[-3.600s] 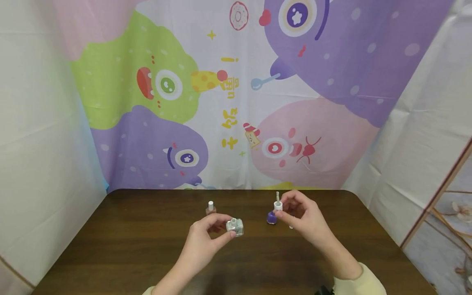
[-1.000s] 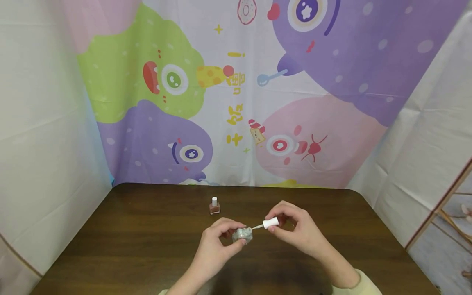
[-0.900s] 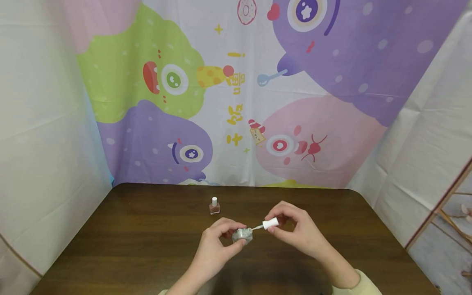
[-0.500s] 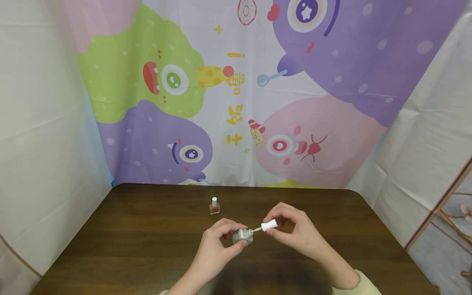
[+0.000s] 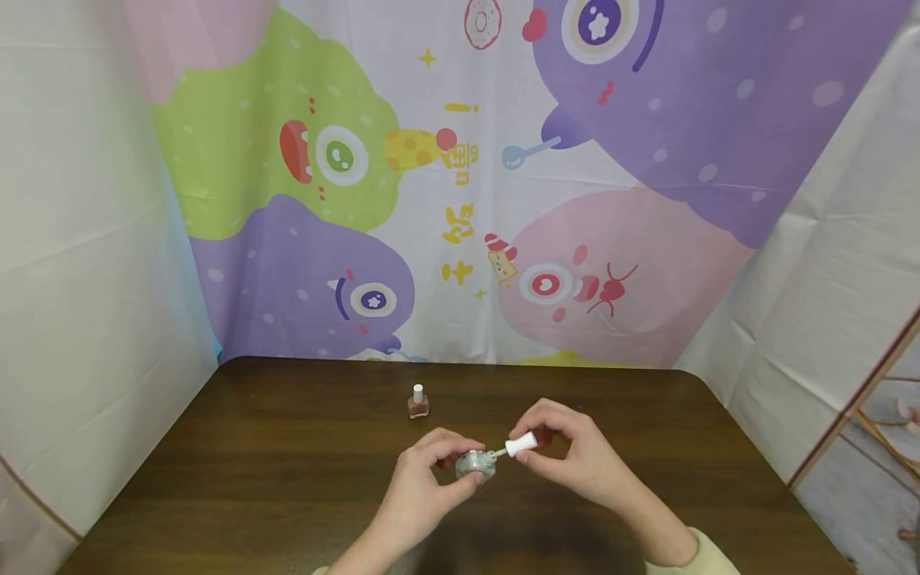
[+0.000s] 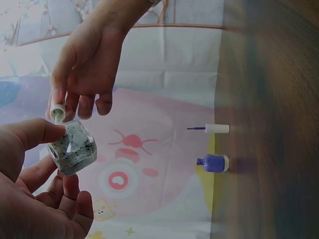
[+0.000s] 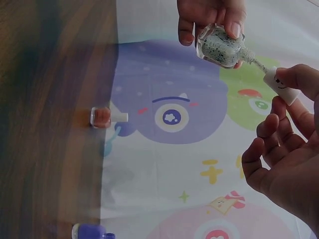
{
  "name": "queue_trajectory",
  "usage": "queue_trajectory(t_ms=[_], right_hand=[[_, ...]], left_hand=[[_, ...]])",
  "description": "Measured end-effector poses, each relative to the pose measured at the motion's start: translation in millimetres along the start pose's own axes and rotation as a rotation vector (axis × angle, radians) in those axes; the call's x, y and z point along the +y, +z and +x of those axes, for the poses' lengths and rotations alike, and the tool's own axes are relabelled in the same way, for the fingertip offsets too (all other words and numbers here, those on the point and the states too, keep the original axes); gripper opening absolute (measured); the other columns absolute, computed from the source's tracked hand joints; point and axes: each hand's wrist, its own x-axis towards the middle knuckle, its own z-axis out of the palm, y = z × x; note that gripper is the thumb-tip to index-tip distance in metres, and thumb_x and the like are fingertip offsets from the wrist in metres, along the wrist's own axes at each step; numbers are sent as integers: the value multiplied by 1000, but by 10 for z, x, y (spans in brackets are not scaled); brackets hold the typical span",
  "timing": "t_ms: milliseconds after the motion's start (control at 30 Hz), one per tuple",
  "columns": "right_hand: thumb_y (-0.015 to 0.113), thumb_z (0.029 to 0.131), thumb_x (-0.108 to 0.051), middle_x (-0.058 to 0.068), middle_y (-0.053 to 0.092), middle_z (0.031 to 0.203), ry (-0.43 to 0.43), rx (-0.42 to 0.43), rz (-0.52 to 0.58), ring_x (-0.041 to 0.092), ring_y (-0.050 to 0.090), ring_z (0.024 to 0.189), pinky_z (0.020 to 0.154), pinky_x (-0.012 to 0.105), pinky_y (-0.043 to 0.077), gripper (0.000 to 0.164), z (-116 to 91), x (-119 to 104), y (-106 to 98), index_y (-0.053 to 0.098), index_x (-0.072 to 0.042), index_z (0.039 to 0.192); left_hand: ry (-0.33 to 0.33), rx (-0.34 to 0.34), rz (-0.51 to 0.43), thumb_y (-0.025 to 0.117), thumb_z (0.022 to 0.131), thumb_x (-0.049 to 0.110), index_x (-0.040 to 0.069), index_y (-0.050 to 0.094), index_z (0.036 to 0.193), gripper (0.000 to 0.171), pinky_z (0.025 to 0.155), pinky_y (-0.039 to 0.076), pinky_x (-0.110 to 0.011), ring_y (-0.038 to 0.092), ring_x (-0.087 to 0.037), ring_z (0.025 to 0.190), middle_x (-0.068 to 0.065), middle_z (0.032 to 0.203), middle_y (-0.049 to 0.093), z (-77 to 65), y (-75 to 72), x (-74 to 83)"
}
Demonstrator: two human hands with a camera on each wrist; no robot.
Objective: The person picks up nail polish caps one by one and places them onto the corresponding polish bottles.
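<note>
My left hand (image 5: 427,479) pinches a small clear nail polish bottle (image 5: 474,463) of pale, dark-flecked polish between thumb and fingers. The bottle is tilted, its neck pointing towards my right hand (image 5: 585,459). That hand pinches the white brush cap (image 5: 521,444) at thumb and fingertips, other fingers loosely bent. From the cap a polish-coated brush (image 7: 258,63) runs to the bottle's mouth, its tip hidden at the neck. A stretch of the stem shows between cap and neck. Both hands are raised above the table.
A capped reddish-brown nail polish bottle (image 5: 418,404) stands on the dark wooden table (image 5: 287,463) behind my left hand. In the left wrist view, an uncapped purple bottle (image 6: 214,163) stands beside its white brush cap (image 6: 217,128), brush upward. A cartoon-printed curtain (image 5: 460,319) hangs behind.
Earlier the brush pointed up, well apart from the bottle. The hands have since come together and the bottle has tilted. Over the last second the cap has edged left and down towards the neck.
</note>
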Motion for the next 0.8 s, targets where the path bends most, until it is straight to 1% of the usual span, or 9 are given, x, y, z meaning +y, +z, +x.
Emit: queue_trajectory(t_ms=[167, 367, 533, 700, 800], right_hand=[[74, 74, 5, 4, 62, 84, -5, -13, 4, 14, 52, 73, 59, 24, 47, 24, 2, -3, 8, 66, -9, 92], [75, 74, 5, 4, 62, 85, -13, -23, 7, 14, 52, 72, 58, 29, 47, 24, 5, -14, 21, 66, -8, 92], [74, 74, 5, 4, 62, 85, -12, -33, 9, 13, 52, 72, 60, 27, 47, 23, -1, 10, 30, 65, -7, 92], [75, 76, 1, 2, 62, 88, -2, -42, 7, 10, 52, 74, 61, 26, 48, 22, -47, 170, 51, 66, -8, 94], [75, 78, -4, -1, 62, 89, 6, -46, 2, 9, 53, 75, 61, 26, 48, 22, -78, 273, 65, 66, -12, 96]], left_hand=[[-10, -11, -2, 78, 73, 7, 21, 72, 96, 28, 70, 45, -21, 55, -9, 76, 15, 89, 64, -4, -1, 5], [6, -13, -10, 79, 73, 9, 23, 72, 96, 28, 70, 45, -22, 55, -9, 77, 15, 90, 64, -6, 4, 7], [14, -21, -13, 79, 73, 9, 22, 72, 96, 27, 70, 45, -22, 55, -9, 77, 15, 90, 64, -5, 15, 11], [18, -35, -6, 79, 73, 10, 19, 72, 97, 27, 70, 47, -24, 56, -5, 77, 16, 89, 64, -2, 29, 14], [41, -36, 3, 79, 73, 10, 18, 72, 97, 27, 69, 49, -27, 56, -3, 76, 16, 88, 65, -2, 35, 7]])
